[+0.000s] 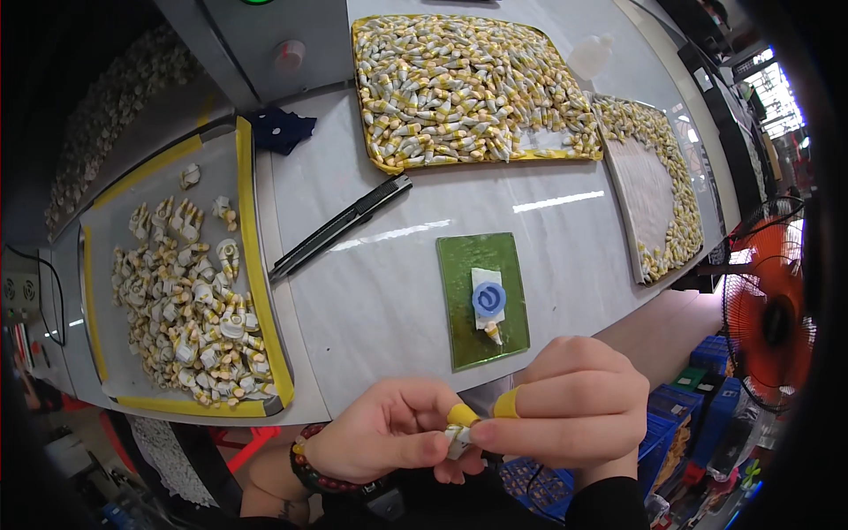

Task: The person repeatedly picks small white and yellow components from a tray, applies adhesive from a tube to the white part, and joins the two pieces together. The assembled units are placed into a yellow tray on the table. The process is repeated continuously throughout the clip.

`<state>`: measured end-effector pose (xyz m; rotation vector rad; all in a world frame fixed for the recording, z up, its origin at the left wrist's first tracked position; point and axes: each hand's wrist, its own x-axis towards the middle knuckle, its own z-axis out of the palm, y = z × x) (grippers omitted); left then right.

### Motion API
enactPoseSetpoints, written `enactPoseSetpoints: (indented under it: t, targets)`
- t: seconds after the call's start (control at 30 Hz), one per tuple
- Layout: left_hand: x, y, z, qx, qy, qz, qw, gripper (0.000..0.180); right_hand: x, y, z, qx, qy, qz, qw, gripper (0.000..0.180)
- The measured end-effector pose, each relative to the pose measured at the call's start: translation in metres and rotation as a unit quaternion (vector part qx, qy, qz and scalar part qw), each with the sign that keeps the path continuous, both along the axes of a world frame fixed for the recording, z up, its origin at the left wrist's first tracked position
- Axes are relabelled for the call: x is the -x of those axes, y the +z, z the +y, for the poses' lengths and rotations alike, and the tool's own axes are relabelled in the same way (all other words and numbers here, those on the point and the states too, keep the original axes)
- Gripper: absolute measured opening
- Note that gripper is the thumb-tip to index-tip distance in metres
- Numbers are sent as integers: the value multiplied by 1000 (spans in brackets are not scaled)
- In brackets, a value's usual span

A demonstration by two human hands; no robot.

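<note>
Close to my body, my left hand (389, 433) pinches a small white piece (458, 441) between thumb and forefinger. My right hand (565, 406) meets it from the other side, its thumb pressed against the same piece and the other fingers curled. Yellow tape wraps a forefinger tip on each hand. Just beyond them lies a green rectangular board (459, 265). On it sits a blue round mould (488, 299) with a spiral recess, resting on a white pad (482, 276). A small white-and-yellow cone-shaped piece (494, 334) lies at the pad's near end.
At left, a yellow-edged tray (110, 199) holds a heap of white-and-yellow figures. Far back, a tray (389, 166) is packed with small cone-shaped pieces; another tray (638, 194) is at right. A long black tool (340, 228) and dark cloth (283, 129) lie between. An orange fan (773, 309) stands right.
</note>
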<state>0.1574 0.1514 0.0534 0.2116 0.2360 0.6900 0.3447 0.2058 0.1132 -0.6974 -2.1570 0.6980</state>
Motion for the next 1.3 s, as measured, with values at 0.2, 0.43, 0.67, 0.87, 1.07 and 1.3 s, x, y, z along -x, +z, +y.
enactPoseSetpoints:
  t: [0.2, 0.43, 0.67, 0.87, 1.07, 1.3]
  targets:
    - [0, 0, 0, 32, -42, -32, 998, 26, 2, -3, 7, -15, 50, 27, 998, 11]
    - [-4, 3, 2, 28, -36, -19, 999, 25, -7, -11, 10, -2, 113, 63, 992, 17]
    - [0, 18, 5, 1, 9, 80, 997, 23, -4, 0, 0, 67, 56, 50, 995, 8]
    - [-3, 20, -6, -146, 150, 216, 954, 32, -6, -11, -7, 64, 38, 106, 992, 11]
    - [5, 14, -4, -255, 146, 260, 920, 35, -12, -7, 0, -26, 132, 61, 989, 12]
    - [-2, 19, 3, -326, 185, 345, 860, 29, -9, -12, -1, -19, 135, 91, 987, 12]
